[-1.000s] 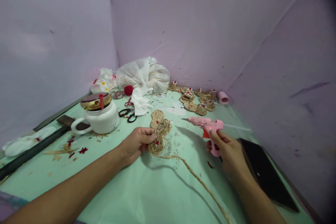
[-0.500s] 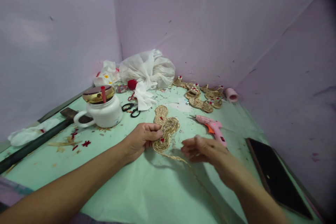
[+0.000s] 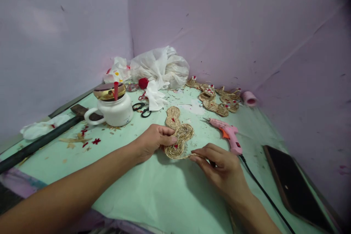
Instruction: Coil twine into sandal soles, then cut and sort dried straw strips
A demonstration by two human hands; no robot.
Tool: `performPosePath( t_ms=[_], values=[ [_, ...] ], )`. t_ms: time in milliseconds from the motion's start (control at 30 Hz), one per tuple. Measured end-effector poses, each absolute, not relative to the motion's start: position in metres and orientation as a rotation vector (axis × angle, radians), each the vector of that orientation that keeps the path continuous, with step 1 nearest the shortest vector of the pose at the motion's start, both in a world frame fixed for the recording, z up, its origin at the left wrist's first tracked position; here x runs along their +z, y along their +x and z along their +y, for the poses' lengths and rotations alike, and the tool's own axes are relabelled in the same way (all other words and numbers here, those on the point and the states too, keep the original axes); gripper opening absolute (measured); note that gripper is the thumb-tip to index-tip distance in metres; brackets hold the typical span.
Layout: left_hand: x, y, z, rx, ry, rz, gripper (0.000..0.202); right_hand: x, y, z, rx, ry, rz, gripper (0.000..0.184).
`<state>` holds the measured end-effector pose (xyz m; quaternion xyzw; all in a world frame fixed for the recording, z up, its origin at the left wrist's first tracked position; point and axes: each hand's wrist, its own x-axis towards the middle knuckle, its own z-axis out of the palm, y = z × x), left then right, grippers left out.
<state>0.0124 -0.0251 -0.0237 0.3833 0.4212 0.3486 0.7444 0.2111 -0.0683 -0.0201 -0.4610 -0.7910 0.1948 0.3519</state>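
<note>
A coiled jute rope piece [image 3: 178, 131] shaped in linked ovals lies on the green table [image 3: 153, 193]. My left hand [image 3: 155, 142] grips its left edge, fingers curled over the rope. My right hand [image 3: 218, 166] pinches the loose rope end at the piece's lower right edge, fingers pressed together. A pink glue gun [image 3: 227, 135] lies on the table just right of the piece, its black cord [image 3: 263, 193] running toward me past my right wrist.
A white mug with a gold lid [image 3: 112, 106], black scissors [image 3: 141, 109], a hammer [image 3: 41, 140], white plastic bags [image 3: 161, 67], several finished jute pieces [image 3: 218, 100], a pink spool [image 3: 249, 98] and a dark tablet [image 3: 294, 188] surround the work. Lilac walls enclose the back and right.
My right hand put the glue gun down on the table and moved left to the rope end at the coiled piece. My left hand kept its grip.
</note>
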Motion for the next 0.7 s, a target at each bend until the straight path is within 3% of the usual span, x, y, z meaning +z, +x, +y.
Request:
performPosePath(
  t_ms=[167, 467, 700],
  values=[
    [-0.025, 0.011, -0.024, 0.708, 0.944, 0.931, 0.027, -0.029, 0.208, -0.065, 0.283, -1.103, -1.949, 0.004],
    [-0.028, 0.01, -0.034, 0.595, 2.048, 1.465, 0.018, -0.041, 0.21, -0.062, 0.284, -1.202, -2.142, 0.009],
    [-0.024, 0.014, -0.041, 0.485, 2.224, 1.505, 0.025, -0.042, 0.209, -0.061, 0.324, -1.31, -2.161, 0.013]
  ],
)
